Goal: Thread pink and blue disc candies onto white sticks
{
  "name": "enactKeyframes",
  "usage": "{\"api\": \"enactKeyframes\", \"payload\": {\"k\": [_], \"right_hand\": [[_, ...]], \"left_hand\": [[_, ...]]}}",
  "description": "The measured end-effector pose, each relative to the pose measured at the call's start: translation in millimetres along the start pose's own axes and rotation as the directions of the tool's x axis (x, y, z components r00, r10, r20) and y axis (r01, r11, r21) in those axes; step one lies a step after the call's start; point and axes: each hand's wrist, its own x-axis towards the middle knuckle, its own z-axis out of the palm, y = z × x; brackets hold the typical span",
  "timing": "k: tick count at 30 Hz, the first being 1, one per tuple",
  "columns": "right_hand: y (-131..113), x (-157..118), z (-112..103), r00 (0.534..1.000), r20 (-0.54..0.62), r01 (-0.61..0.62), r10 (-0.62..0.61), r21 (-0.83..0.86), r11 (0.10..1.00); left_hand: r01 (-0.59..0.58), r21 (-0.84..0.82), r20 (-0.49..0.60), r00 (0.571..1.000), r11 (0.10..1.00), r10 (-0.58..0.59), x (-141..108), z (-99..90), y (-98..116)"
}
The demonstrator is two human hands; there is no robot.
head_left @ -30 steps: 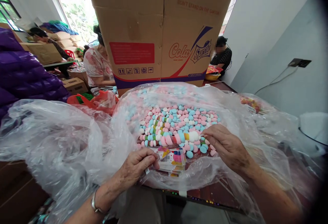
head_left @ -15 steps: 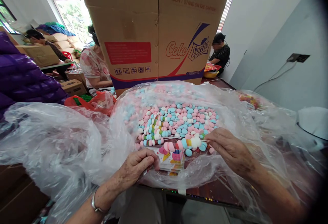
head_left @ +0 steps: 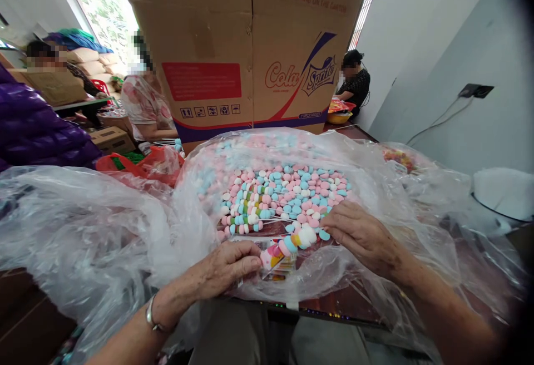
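Note:
My right hand (head_left: 361, 237) pinches the stick end of a marshmallow skewer (head_left: 298, 240) with pink, blue, yellow and white pieces. The skewer slants down to the left, and its pink end is inside a small clear bag with a colourful print (head_left: 274, 256). My left hand (head_left: 227, 265) is closed on that bag's left end between thumb and fingers. Beneath lies a stack of printed bags (head_left: 286, 270). Behind my hands, several more skewers (head_left: 246, 209) rest beside loose pink, blue and white marshmallows (head_left: 302, 187) in a large clear plastic bag (head_left: 208, 156).
A tall cardboard carton (head_left: 208, 25) stands behind the marshmallows. Plastic sheeting (head_left: 83, 226) spreads on the left. A red bag (head_left: 137, 170) lies beyond it, near purple packs (head_left: 33, 126). Other people sit at left and right. The dark table edge (head_left: 334, 312) is close to my lap.
The skewer has moved left and down, its pink end passing into the printed bag. My right hand has followed to the left. My left hand now holds the bag around that end.

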Motion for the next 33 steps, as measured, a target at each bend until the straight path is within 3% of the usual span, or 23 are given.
{"api": "enactKeyframes", "payload": {"k": [4,7,11,19,25,33], "right_hand": [[3,3,-5,0.999,0.024,0.025,-0.026,0.008,1.0],[0,5,-10,0.998,0.067,0.001,0.0,-0.013,1.0],[-10,9,-10,0.988,0.117,-0.105,0.103,0.017,0.994],[-14,18,-14,0.935,0.273,-0.26,0.227,0.09,0.961],[-16,25,-24,0.936,0.324,-0.172,0.14,0.071,0.983],[-21,24,-12,0.957,0.289,-0.006,0.006,0.0,1.0]], "left_hand": [[0.077,-0.224,0.177,0.983,0.972,-0.038,5,-0.3,10],[0.065,-0.354,0.118,0.993,0.933,-0.024,9,2.0,8],[0.021,-0.317,-0.013,1.0,0.948,-0.027,11,10.3,6],[0.002,-0.262,0.054,0.998,0.965,0.013,9,24.0,-6],[-0.028,-0.224,0.06,0.997,0.974,0.042,3,16.0,-5],[-0.053,-0.129,0.075,0.995,0.99,0.063,4,16.9,1]]}}
